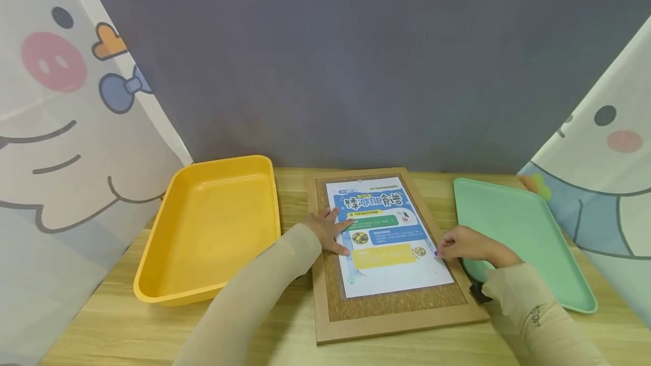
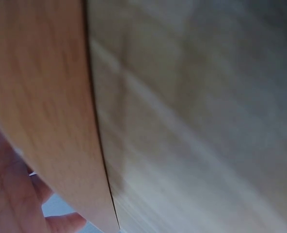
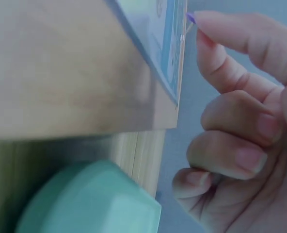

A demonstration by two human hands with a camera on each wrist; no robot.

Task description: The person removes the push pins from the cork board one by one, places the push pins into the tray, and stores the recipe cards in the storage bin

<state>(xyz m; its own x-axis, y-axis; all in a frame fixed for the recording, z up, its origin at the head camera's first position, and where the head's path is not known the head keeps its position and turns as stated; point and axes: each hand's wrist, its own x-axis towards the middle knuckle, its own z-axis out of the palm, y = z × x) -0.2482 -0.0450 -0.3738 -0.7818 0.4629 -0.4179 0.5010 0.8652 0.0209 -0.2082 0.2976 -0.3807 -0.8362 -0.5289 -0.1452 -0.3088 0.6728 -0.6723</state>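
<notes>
A framed cork board (image 1: 396, 305) lies on the table with a printed paper sheet (image 1: 391, 282) on it, lettered in blue, green and yellow. My left hand (image 1: 325, 233) rests on the sheet's left edge, fingers spread; its palm side (image 2: 7, 189) shows beside the wooden frame in the left wrist view. With thumb and index finger, my right hand (image 1: 460, 243) pinches a small purple pushpin (image 3: 190, 17) at the sheet's right edge. The other fingers of that hand are curled. Whether the pin's tip is in the board is hard to tell.
A yellow tray (image 1: 208, 230) stands left of the board, and a green tray (image 1: 529, 236) lies to the right, partly behind my right wrist. A dark grey panel (image 1: 325, 66) rises behind the wooden table (image 1: 102, 332), with cartoon-printed sheets at both sides.
</notes>
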